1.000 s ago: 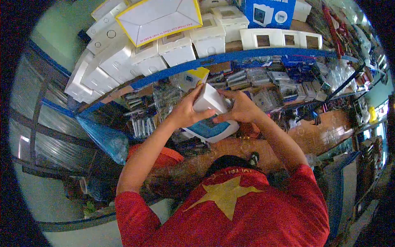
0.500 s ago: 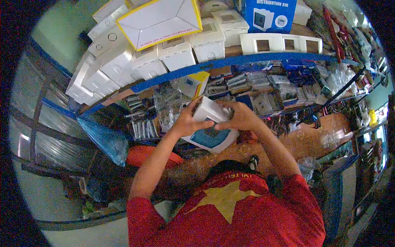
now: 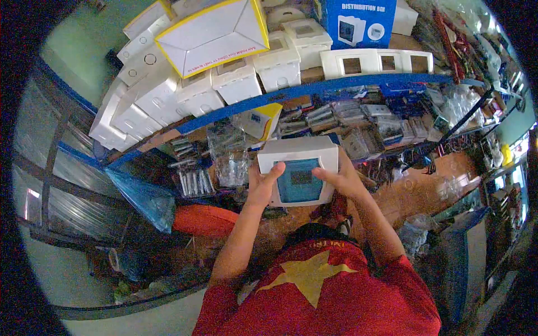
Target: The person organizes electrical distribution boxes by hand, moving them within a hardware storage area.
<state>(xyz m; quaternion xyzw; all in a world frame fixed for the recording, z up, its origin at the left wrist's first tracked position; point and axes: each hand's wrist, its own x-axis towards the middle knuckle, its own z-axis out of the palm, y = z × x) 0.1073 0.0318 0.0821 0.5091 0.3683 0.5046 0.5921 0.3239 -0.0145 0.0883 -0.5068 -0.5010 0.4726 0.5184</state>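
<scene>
Head cam has your red shirt point(image 3: 319, 297) right at the bottom. Just past it, you've got a white distribution box point(image 3: 298, 171) with a blue tinted cover held up facing you. Your left hand point(image 3: 262, 187) grips its left edge, thumb curled over the front, and your right hand point(image 3: 343, 180) clamps the right edge the same way. Behind the box sits a cluttered shelf of bagged parts point(image 3: 227, 154). Higher up, a blue shelf rail point(image 3: 314, 88) carries rows of white enclosures point(image 3: 238, 81) and a blue carton point(image 3: 358, 22).
</scene>
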